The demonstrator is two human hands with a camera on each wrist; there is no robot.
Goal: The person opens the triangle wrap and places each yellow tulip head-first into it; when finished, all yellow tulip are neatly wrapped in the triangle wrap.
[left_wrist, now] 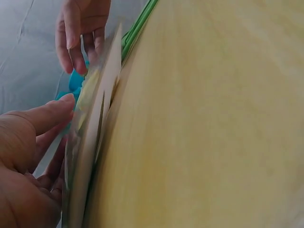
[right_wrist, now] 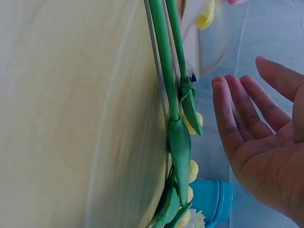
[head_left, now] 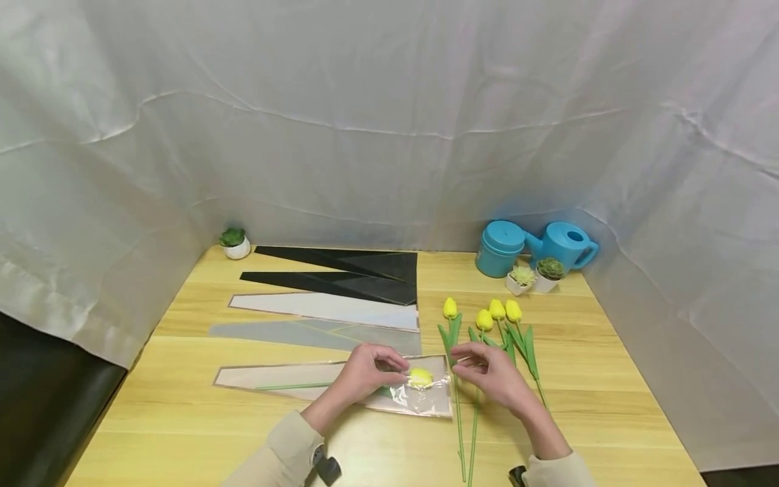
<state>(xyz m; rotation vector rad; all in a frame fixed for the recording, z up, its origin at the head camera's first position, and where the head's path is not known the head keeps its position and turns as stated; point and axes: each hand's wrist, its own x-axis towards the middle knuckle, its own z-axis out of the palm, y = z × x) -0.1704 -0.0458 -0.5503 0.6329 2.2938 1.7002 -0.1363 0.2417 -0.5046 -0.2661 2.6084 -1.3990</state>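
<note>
Wooden table (head_left: 170, 419): sleeved yellow bloom (head_left: 420, 378), flat, presumably for steadiness; left hand (head_left: 364, 372) at its nine o'clock, right hand (head_left: 494, 376) at three; both loosely spread, pinching nothing.

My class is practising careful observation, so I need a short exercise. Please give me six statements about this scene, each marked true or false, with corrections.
1. A yellow tulip lies inside the transparent-fronted sleeve nearest the person. True.
2. The watering can is red. False: the watering can is blue.
3. Four loose tulips lie outside the sleeve. True.
4. The right hand is gripping a tulip stem. False: the right hand holds nothing.
5. The white sleeve lies between the black sleeves and the grey sleeve. True.
6. Every potted plant stands beside the watering can. False: one potted plant stands at the table's far left corner.
</note>
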